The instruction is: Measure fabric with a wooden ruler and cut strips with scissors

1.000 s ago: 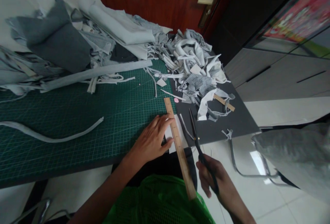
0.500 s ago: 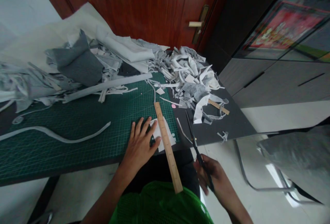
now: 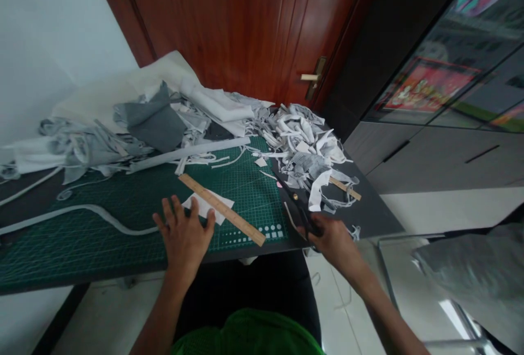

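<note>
A wooden ruler [image 3: 229, 214] lies slantwise across a small white piece of fabric [image 3: 203, 209] on the green cutting mat [image 3: 135, 191]. My left hand [image 3: 184, 235] is spread with fingers apart at the left end of the fabric, its thumb and fingertips close to the cloth's edge. At the mat's right side, my right hand [image 3: 332, 236] grips the handles of dark scissors [image 3: 301, 206]. Their blades lie low over the table, pointing away from me toward the scrap heap. A thin fabric strip [image 3: 290, 214] lies beside the blades.
A heap of grey and white fabric scraps [image 3: 305, 142] covers the back right of the table, with another wooden strip [image 3: 345, 188] beneath it. Folded grey cloth [image 3: 155, 120] and a long pale strip [image 3: 188, 152] lie at the back left. A wooden door [image 3: 229, 28] stands behind.
The ruler and white fabric have moved left and further onto the mat, and turned. My left hand has shifted left with them. My right hand has brought the scissors up to the tabletop.
</note>
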The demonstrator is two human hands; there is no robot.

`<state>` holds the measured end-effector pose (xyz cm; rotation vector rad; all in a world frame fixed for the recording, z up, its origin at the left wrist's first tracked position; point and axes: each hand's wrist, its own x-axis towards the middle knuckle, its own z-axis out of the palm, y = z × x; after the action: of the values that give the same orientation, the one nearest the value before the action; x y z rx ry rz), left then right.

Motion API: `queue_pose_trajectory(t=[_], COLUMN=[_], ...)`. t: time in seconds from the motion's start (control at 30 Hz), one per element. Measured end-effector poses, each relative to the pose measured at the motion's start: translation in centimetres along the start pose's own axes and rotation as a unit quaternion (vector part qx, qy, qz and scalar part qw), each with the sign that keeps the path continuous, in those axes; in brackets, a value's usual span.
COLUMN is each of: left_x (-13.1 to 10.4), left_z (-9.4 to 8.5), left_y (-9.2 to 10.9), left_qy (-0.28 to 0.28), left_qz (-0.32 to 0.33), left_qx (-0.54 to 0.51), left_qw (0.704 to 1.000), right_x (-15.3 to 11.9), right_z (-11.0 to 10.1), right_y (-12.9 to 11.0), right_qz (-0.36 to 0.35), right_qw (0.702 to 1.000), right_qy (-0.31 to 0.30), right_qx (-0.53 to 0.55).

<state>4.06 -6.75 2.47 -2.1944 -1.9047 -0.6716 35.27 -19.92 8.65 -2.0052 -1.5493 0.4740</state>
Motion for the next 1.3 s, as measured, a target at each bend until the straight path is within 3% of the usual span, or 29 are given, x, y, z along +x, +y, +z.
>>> queue_pose_trajectory(t=[0.17,0.33,0.5,0.8,0.97,1.07,1.17,1.2,1.27,1.3], left_x=[-0.4,-1.0,-1.2,-1.0,-1.1,-1.1,-1.0,-1.0,-1.0,-1.0], left_z=[0.6,1.2,1.2,0.1,-0.5,-0.8,-1.0,-1.0,-1.0,-1.0], left_y=[-2.2,-2.4,-2.5,-2.3,-2.3,-2.4,-2.4,-2.4,-2.4,-2.4], left_qy=[0.029,0.033,0.037,0.02,0.003,-0.011,-0.017,-0.019,-0.021,-0.022], left_qz=[-0.048,-0.03,-0.012,0.023,0.067,0.079,0.084,0.085,0.084,0.083], left_qx=[-0.016,-0.012,-0.012,-0.039,-0.108,-0.148,-0.162,-0.164,-0.166,-0.166], left_qw=[0.998,0.999,0.999,0.999,0.992,0.986,0.983,0.983,0.982,0.982], right_x=[9.2,16.0,20.3,24.9,24.4,22.4,17.5,15.0,9.4,6.4], right_z=[2.4,6.3,7.9,6.9,6.6,5.6,2.8,1.5,-1.3,-2.7], right_y=[-3.8,-7.7,-9.3,-11.3,-12.0,-12.7,-13.7,-14.1,-14.7,-14.9], right_qz=[-0.1,-0.148,-0.179,-0.175,-0.164,-0.183,-0.236,-0.266,-0.281,-0.247], right_qw=[0.966,0.945,0.924,0.892,0.906,0.918,0.927,0.929,0.901,0.924], right_qy=[-0.1,-0.142,-0.193,-0.266,-0.233,-0.217,-0.229,-0.251,-0.308,-0.224], right_qx=[-0.214,-0.253,-0.276,-0.32,-0.314,-0.278,-0.18,-0.064,0.121,0.186])
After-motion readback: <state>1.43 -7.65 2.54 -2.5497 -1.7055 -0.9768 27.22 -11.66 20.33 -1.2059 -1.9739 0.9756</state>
